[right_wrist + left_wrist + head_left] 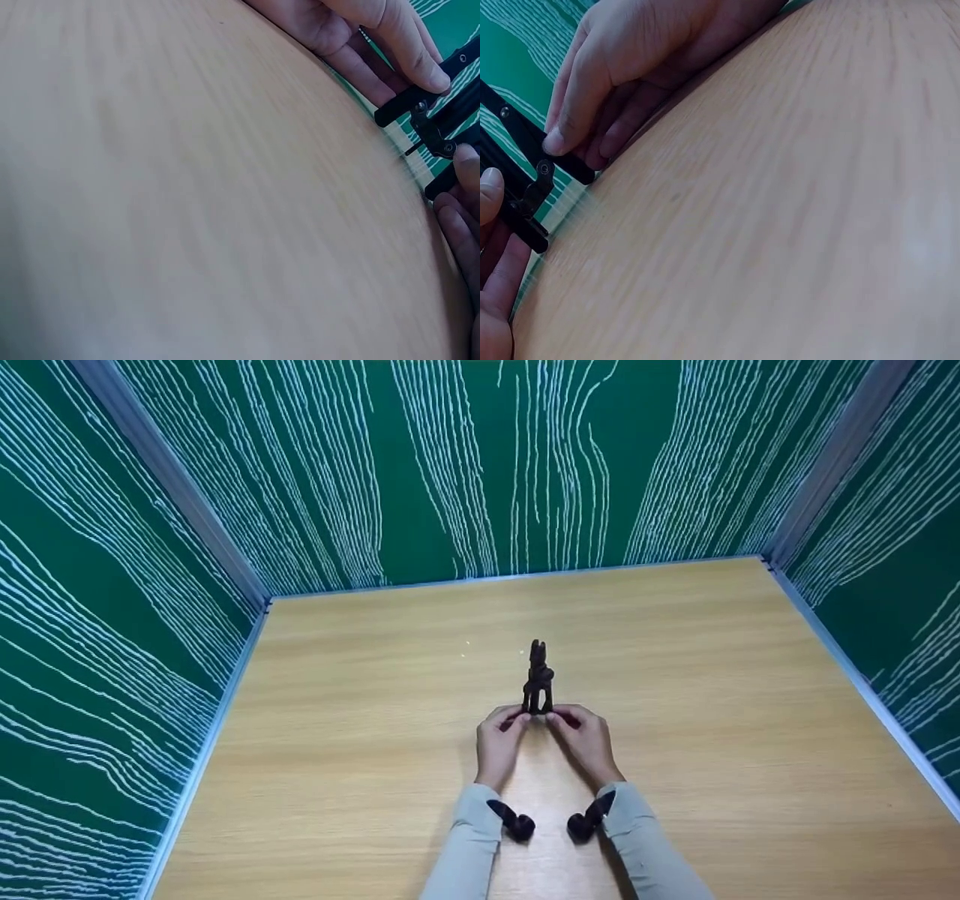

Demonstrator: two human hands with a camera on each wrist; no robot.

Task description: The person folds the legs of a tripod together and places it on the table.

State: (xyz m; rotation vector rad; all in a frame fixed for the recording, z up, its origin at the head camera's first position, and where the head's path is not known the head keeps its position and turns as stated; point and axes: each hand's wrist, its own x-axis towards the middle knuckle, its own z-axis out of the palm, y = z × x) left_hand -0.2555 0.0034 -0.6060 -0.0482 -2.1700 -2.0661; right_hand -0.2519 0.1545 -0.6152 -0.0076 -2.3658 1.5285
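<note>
A small black tripod (537, 675) stands upright on the table, its jointed legs spread. My left hand (498, 744) pinches the foot of its left leg between thumb and fingers, and my right hand (589, 742) pinches the right leg low down in the same way. In the left wrist view the tripod leg (574, 166) lies under the right thumb, with the left hand (493, 277) cut off at the edge. From the right wrist, the hinged leg (401, 105) shows in the left fingers; the right hand (466, 217) is partly out of frame.
A wood-grain table (360, 780) lies under both hands. Green walls (517, 472) with white wavy lines enclose its back and sides, joined by grey corner posts (184, 487). A few tiny pale specks (466, 643) lie left of the tripod. Black cameras (519, 826) sit at the wrists.
</note>
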